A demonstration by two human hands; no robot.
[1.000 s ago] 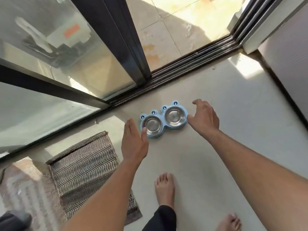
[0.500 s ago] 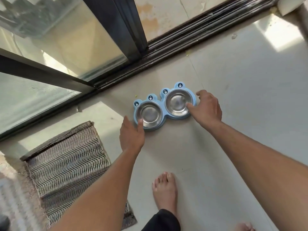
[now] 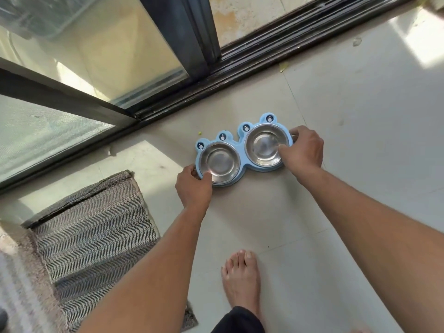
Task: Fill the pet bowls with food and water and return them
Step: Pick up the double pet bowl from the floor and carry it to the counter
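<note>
A light blue double pet feeder (image 3: 241, 138) with frog-eye bumps lies on the pale tiled floor by the sliding door. It carries two empty steel bowls, a left bowl (image 3: 219, 162) and a right bowl (image 3: 265, 146). My left hand (image 3: 193, 187) grips the feeder's left end, thumb over the left bowl's rim. My right hand (image 3: 302, 151) grips the right end, thumb over the right bowl's rim and fingers curled round the far edge.
A dark sliding door track (image 3: 252, 61) and glass panel (image 3: 79, 58) run just behind the feeder. A striped grey mat (image 3: 96, 224) lies at the left. My bare foot (image 3: 242, 282) stands on the tiles below the feeder.
Both hands have moved in from beside the feeder and closed on its two ends. The view has come closer to the floor.
</note>
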